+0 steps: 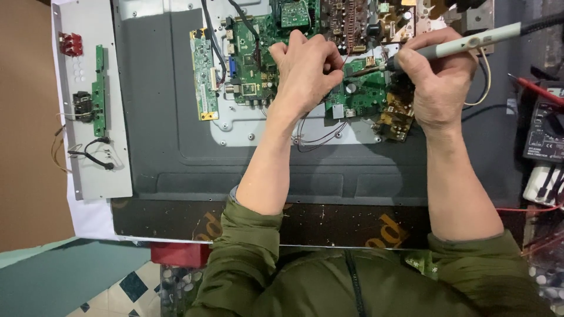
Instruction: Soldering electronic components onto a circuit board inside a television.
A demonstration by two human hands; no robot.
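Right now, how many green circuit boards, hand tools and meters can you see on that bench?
Green circuit boards: 4, the main board, a narrow board, a strip board, a top board
Soldering iron: 1, in the right hand, the iron
Meter: 1
Total: 6

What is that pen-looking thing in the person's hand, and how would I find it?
Start at the big dark back panel, then the green circuit board near its top. The right hand there grips a soldering iron, tip down on the board. It is the only long, pale grey tool with a dark cord behind.
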